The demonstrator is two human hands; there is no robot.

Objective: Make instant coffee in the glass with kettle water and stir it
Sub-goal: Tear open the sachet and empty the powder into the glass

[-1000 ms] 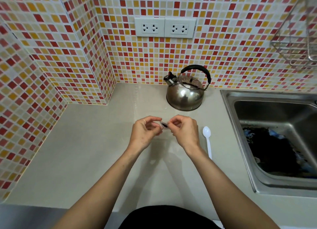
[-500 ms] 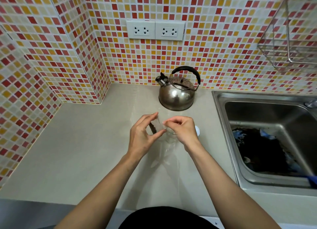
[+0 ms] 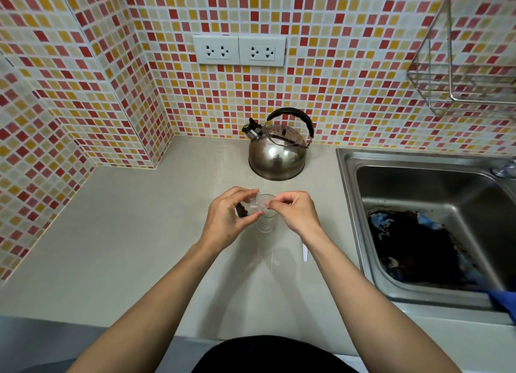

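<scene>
We're right over the glass (image 3: pixel 267 217) on the bench (image 3: pixel 134 233), just in front of the kettle (image 3: pixel 276 154). Our left hand (image 3: pixel 227 219) pinches a clear coffee sachet (image 3: pixel 250 206), dark granules bunched at its low end, while our right hand (image 3: pixel 296 212) nips its torn edge at the rim. Tip it carelessly and granules scatter; nudge the glass and it topples. The spoon (image 3: pixel 305 252) waits, mostly hidden by the right arm.
</scene>
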